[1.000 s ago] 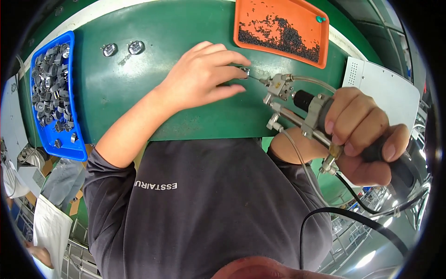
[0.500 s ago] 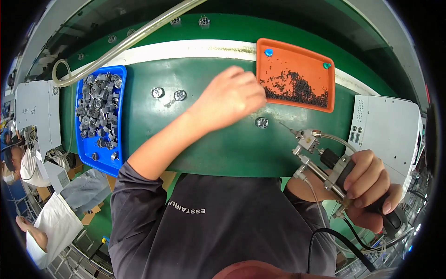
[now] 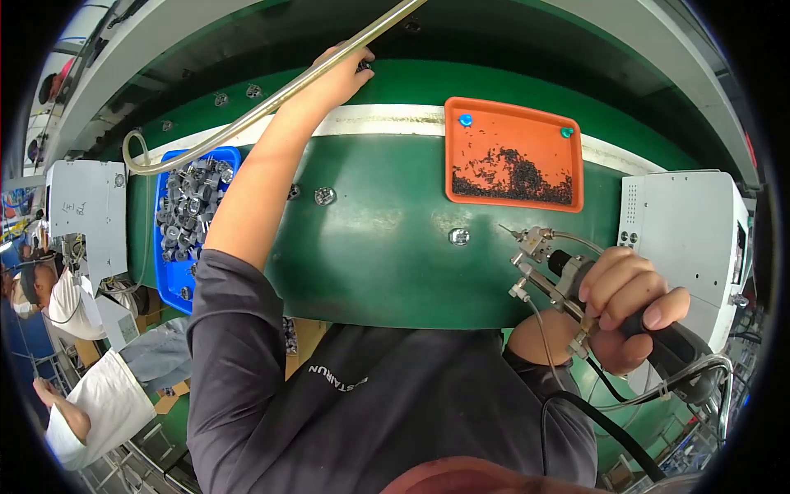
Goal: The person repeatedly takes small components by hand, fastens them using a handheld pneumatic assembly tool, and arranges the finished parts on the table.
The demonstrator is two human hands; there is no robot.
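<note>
A green worktable spans the view, its far side edged by a white rail with a green band beyond, under grey framing. Behind it on the left, a person in white clothing is near cartons and racks. A pale metal cabinet flanks the right end, a smaller white box the left. An orange tray lies at the table's far right, a blue tray full of grey parts at the left, partly covered by the left forearm. A clear tube slants across in front of the left hand, which reaches over the rail; its thumb and fingers flank a small dark part, but whether they pinch it I cannot tell. The right hand wraps firmly around the needle-tipped tool above the table's right side, cables trailing below. Near the needle, apart from it, sits a round metal part; another metal piece lies left, beside one the forearm half hides. Black granules cover the orange tray's near side, with a blue plug and a green plug at its far corners.
</note>
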